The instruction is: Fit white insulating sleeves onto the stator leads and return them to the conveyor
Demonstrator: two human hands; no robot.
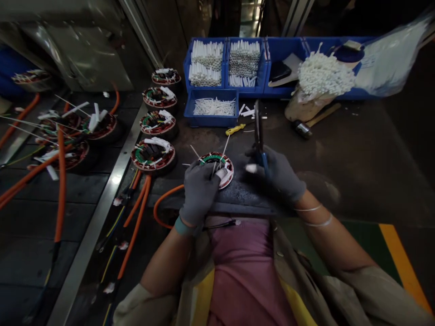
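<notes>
A round motor stator (229, 174) with copper windings, a green ring and white ties standing up from it lies on the bench in front of me. My left hand (201, 188), in a grey glove, grips its near left side, with the fingertips at the white sleeving on it. To the right, my gloved right hand (280, 174) is closed around a dark long-jawed tool (258, 124) with a blue handle, held upright and apart from the stator. Blur hides whether its jaws are apart. An orange cable (157, 206) curves away from the stator's left side.
Several similar stators (153, 154) line the left side beside a metal rail (112, 181). Behind stand blue bins (226, 63) of white tubes and a small blue tray (211, 121) of ties. A yellow-handled tool (235, 130) and a hammer (302, 128) lie on the bench.
</notes>
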